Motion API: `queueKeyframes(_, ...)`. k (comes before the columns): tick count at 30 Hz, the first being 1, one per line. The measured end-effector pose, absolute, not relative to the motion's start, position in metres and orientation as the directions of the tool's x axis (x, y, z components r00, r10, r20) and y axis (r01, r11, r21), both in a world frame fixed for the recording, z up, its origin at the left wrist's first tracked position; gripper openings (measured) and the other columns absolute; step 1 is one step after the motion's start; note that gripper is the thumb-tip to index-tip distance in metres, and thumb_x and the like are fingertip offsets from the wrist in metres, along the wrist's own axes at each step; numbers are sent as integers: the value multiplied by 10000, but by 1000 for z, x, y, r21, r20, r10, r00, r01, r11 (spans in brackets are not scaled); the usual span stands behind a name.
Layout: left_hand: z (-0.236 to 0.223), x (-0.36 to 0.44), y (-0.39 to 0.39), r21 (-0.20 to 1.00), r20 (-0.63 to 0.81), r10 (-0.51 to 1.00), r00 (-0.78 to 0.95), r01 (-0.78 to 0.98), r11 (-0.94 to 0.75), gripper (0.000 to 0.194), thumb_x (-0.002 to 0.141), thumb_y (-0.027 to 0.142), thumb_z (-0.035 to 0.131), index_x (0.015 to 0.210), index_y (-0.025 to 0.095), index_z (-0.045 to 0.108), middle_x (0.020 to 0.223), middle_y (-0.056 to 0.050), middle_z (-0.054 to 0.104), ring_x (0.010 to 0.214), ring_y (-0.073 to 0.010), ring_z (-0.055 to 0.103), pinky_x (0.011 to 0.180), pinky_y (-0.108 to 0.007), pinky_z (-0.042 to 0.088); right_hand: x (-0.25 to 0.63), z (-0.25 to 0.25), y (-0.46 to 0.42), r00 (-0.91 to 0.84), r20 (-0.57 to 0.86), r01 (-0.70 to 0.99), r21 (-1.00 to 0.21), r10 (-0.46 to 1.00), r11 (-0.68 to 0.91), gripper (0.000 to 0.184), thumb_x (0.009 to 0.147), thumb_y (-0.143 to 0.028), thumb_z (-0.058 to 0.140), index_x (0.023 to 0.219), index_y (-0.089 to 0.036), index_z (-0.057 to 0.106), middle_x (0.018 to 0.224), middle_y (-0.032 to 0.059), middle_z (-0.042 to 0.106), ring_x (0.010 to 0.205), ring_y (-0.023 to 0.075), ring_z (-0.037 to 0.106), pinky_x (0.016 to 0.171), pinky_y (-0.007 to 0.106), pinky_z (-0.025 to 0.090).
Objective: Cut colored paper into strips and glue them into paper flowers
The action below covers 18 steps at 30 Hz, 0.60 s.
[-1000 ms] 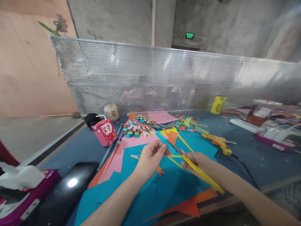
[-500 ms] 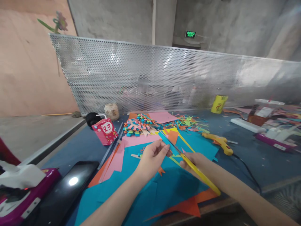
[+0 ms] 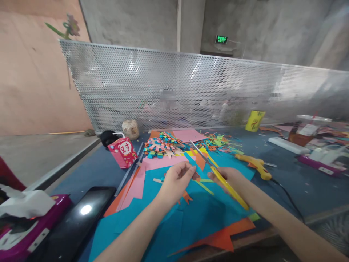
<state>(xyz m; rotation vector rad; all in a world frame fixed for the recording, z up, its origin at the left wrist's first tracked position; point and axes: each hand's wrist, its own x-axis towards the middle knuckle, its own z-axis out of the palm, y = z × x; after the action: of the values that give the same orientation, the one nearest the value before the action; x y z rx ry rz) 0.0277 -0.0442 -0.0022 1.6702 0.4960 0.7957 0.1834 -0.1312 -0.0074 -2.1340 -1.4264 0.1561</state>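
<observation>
My left hand (image 3: 177, 182) is closed in a pinch above the blue paper (image 3: 191, 218). A small bit of orange paper (image 3: 198, 179) shows at its fingertips, the rest hidden by the fingers. To its right, my right hand (image 3: 230, 179) grips yellow-handled scissors (image 3: 228, 186), their blades pointing up and away, apart from the left hand. Notched orange paper strips (image 3: 187, 197) lie just below my left hand. A light green strip (image 3: 204, 187) lies between the hands. Beyond them sits a pile of multicoloured folded paper pieces (image 3: 160, 145).
A yellow glue gun (image 3: 255, 164) with a cord lies at the right. Thin paper scraps (image 3: 218, 142) are heaped behind. At the left are a pink drink carton (image 3: 122, 152), a phone (image 3: 87, 207) and a purple power strip (image 3: 58, 205). A perforated metal screen (image 3: 152, 83) borders the table's far side.
The scissors have moved up and away from my left hand, their tips now farther back. My left hand has barely moved. More of the orange strips shows below it.
</observation>
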Motion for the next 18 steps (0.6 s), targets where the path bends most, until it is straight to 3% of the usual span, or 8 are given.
queueKeyframes(6,-3,28,-28,976,207,809,550,-60,-209,181,721,270,504,582,169,448,530,34,531,420,-56,416,424,-187,317,210,10,-117,507,115,840,-286,854,-461,416,718,-557,422,606,-173,539,570,71,578,507,175,537,447,248,304)
queueKeyframes(9,-5,29,-23,976,208,830,518,-58,-208,164,691,252,523,582,175,427,493,46,509,408,-61,421,409,-184,321,214,7,-114,548,121,824,-245,828,-510,418,740,-525,415,736,-134,563,657,113,609,553,194,574,453,252,330)
queueKeyframes(12,-9,28,-19,968,241,846,476,-50,-247,145,683,267,530,620,175,438,511,39,521,441,-79,467,422,-191,355,212,1,-113,549,127,827,-225,826,-515,413,686,-443,535,876,-76,545,775,159,610,597,214,586,446,253,347)
queueKeyframes(15,-12,26,-16,969,234,852,469,-37,-246,130,689,280,527,676,172,455,560,18,557,516,-108,537,442,-199,386,208,0,-113,514,142,852,-202,846,-484,401,678,-401,574,893,-64,548,863,188,596,668,233,595,488,262,390)
queueKeyframes(18,-13,25,-15,963,241,834,497,-15,-270,107,684,255,528,694,164,474,549,21,559,490,-102,523,443,-200,379,199,6,-112,434,194,898,-167,879,-407,276,747,-374,525,823,-116,590,890,152,603,841,258,577,678,317,426)
